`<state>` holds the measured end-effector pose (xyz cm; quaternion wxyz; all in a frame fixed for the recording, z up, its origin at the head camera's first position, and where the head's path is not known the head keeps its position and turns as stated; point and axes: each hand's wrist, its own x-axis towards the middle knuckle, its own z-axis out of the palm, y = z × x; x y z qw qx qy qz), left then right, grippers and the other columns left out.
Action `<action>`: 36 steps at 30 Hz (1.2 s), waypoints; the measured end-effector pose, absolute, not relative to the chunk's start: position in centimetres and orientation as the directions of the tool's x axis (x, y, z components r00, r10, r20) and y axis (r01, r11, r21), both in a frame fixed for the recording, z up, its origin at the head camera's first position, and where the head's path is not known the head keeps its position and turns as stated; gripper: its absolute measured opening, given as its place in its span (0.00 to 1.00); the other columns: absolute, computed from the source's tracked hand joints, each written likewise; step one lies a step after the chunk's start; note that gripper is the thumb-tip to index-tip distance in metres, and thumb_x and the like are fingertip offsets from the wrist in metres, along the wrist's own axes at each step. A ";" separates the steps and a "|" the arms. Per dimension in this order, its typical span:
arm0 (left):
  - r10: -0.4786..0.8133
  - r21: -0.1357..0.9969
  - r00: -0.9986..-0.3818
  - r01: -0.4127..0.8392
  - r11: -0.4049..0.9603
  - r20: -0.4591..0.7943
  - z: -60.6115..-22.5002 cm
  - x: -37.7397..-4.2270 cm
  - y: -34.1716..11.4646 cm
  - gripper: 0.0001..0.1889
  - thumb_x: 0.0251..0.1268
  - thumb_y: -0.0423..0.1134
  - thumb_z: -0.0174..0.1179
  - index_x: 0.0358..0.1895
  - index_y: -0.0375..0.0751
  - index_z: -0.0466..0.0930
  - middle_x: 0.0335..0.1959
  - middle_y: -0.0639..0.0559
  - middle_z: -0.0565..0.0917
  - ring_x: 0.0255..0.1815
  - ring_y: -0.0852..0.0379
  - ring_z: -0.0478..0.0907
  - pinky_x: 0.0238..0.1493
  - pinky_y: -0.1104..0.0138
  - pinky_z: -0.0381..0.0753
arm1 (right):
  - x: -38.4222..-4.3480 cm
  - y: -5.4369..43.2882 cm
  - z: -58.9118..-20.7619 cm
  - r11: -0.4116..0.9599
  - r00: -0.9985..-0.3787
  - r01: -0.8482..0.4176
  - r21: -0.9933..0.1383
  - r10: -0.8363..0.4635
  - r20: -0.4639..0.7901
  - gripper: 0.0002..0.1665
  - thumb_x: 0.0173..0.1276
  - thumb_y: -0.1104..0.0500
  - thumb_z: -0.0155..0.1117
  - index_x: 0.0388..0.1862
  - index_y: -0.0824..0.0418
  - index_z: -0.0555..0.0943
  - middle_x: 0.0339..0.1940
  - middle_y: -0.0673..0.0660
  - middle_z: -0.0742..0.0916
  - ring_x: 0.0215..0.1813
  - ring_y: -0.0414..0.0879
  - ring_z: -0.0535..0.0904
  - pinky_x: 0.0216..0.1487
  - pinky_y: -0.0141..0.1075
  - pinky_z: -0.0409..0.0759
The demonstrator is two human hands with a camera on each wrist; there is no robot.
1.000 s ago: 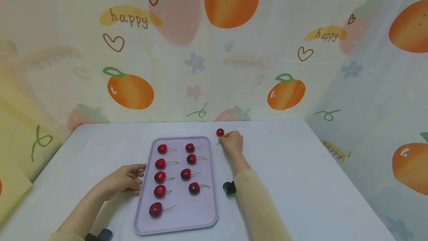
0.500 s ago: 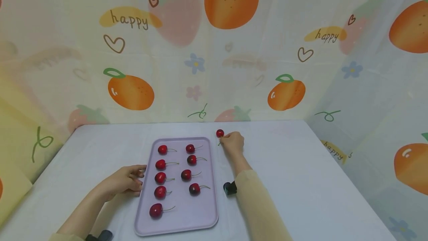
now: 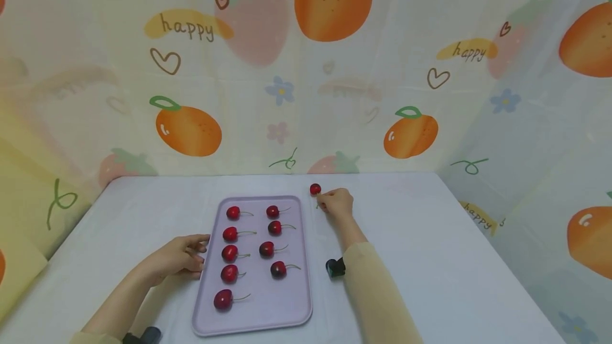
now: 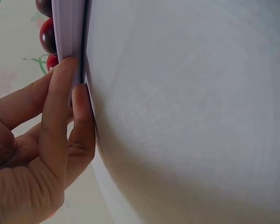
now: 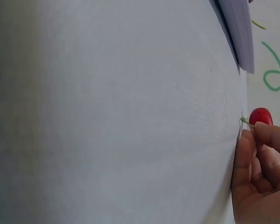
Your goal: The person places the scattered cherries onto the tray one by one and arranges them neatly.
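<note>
A lilac tray (image 3: 260,309) lies on the white table, bearing two columns of dark red cherries (image 3: 229,253) with thin stems. At its left edge rests my left hand (image 3: 174,256), fingertips against the outer side of the rim (image 4: 70,32). Beyond the tray's far right corner, my right hand (image 3: 338,203) pinches the stem of a single cherry (image 3: 315,189) between thumb and forefinger. Seen from the right wrist, that cherry (image 5: 261,116) sits just past the thumb tip, and the stem's green end (image 5: 243,120) sticks out from the pinch.
The white tabletop (image 3: 430,259) stretches out to the right of the tray. A hanging cloth (image 3: 354,94) printed with oranges and strawberries closes off the back and sides. Dark wrist cameras (image 3: 336,268) are strapped on both wrists.
My right hand and forearm have shifted slightly to the right, while the pinched cherry has barely moved. The left hand, the tray and its cherries stay as they were.
</note>
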<state>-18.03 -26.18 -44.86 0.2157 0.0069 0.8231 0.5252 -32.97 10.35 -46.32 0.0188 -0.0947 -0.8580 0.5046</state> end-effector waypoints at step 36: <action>0.220 0.859 -0.905 -0.236 0.454 -0.365 -44.6 -18.0 -26.1 0.41 0.54 0.24 0.59 0.74 0.23 0.53 0.58 0.30 0.68 0.42 0.54 0.75 0.40 0.65 0.90 | -29.1 11.7 -43.0 0.476 -0.796 -0.209 -0.854 -0.591 -0.134 0.09 0.64 0.61 0.68 0.37 0.66 0.88 0.29 0.53 0.89 0.29 0.37 0.81 0.39 0.32 0.88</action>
